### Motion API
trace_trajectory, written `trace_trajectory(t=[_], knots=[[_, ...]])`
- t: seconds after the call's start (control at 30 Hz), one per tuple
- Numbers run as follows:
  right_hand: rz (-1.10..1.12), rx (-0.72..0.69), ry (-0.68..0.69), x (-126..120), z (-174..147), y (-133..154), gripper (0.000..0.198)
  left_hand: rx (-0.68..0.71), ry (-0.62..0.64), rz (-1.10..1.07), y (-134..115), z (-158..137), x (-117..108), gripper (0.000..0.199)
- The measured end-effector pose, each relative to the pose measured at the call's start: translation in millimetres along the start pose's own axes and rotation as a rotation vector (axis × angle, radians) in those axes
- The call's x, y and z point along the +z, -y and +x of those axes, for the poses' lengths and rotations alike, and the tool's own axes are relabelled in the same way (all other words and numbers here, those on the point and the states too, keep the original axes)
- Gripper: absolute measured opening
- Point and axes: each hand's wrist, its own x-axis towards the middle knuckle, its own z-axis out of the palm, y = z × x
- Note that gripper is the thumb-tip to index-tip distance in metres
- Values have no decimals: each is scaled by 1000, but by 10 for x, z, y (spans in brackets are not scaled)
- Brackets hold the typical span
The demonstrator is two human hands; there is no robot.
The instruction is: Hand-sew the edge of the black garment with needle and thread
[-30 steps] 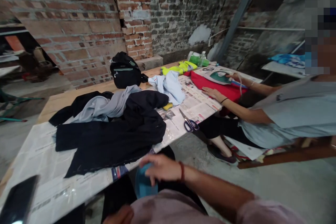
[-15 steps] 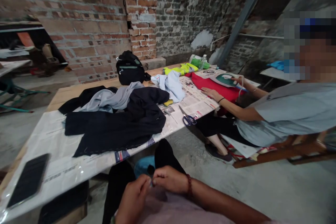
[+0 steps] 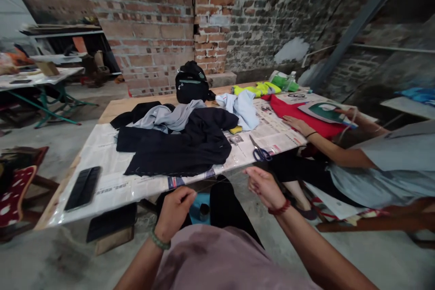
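My left hand (image 3: 176, 210) is above my lap with thumb and fingers pinched together. To the right and a little higher, my right hand (image 3: 264, 186) is pinched too, just off the table's front edge. A faint thin thread (image 3: 220, 180) runs between them; whether a needle is on it I cannot tell. On the table ahead lies a dark navy garment (image 3: 183, 145), bunched with a grey cloth (image 3: 163, 117). Dark blue-handled scissors (image 3: 261, 150) rest near the edge, closest to my right hand.
Newspaper under clear plastic covers the table (image 3: 112, 192). A phone (image 3: 82, 188) lies left, a black bag (image 3: 192, 84) stands at the back. On the right a co-worker's hand (image 3: 297, 124) presses red cloth (image 3: 288, 111) beside an iron (image 3: 322, 111). A pale blue cloth (image 3: 243, 106) lies centrally.
My hands were together over my lap and have moved apart, the right one up and to the right, with the thread stretched between. The view has turned left.
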Motion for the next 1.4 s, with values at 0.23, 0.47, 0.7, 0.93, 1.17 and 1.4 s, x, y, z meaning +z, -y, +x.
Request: trace_trajectory(t=[0.23, 0.47, 0.7, 0.93, 1.17, 1.4], knots=[[-107, -35, -174, -109, 81, -28, 31, 43, -60, -43, -93, 243, -9, 21], [-150, -29, -124, 8, 209, 39, 33, -12, -117, -110, -102, 525, 57, 19], [-458, -146, -2, 221, 236, 68, 30, -342, 339, -610, -143, 453, 366, 26], [-777, -477, 175, 398, 109, -21, 25, -573, 406, -1125, -279, 593, 646, 30], [-999, -578, 209, 119, 14, -174, 25, -690, 254, -1342, -107, 884, 728, 13], [-1072, -518, 173, -275, -130, -398, 23, -557, 74, -1173, -25, 970, 759, 26]])
